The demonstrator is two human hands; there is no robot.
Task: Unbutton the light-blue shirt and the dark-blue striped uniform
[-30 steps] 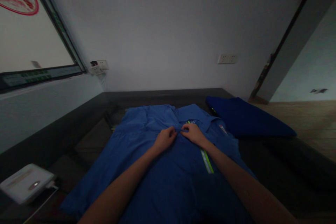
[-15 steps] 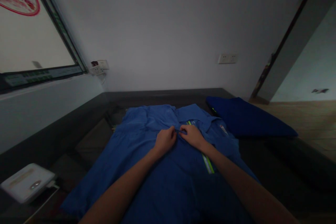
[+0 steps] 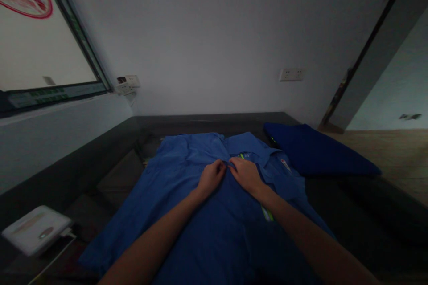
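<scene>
A blue work jacket [image 3: 187,178] with yellow-green reflective strips lies spread over the dark surface in front of me. Near its collar, at the front opening, my left hand [image 3: 212,174] has its fingers closed in a pinch on the cloth. Close beside it on the right, my right hand [image 3: 245,173] also pinches the jacket's edge. The fingertips of both hands nearly meet. Whatever small part of the fastening lies between them is hidden. A small badge shows on the jacket's right side.
A folded dark-blue cloth item [image 3: 321,151] lies at the right rear. On the left sits a white box-shaped device [image 3: 36,231] with a cable attached. Wall sockets [image 3: 291,75] are on the wall behind, and a window [image 3: 43,40] is at the upper left.
My right hand has shifted slightly and turned, its fingers closing nearer to the left hand. The strip of jacket edge seen between the hands is now mostly covered.
</scene>
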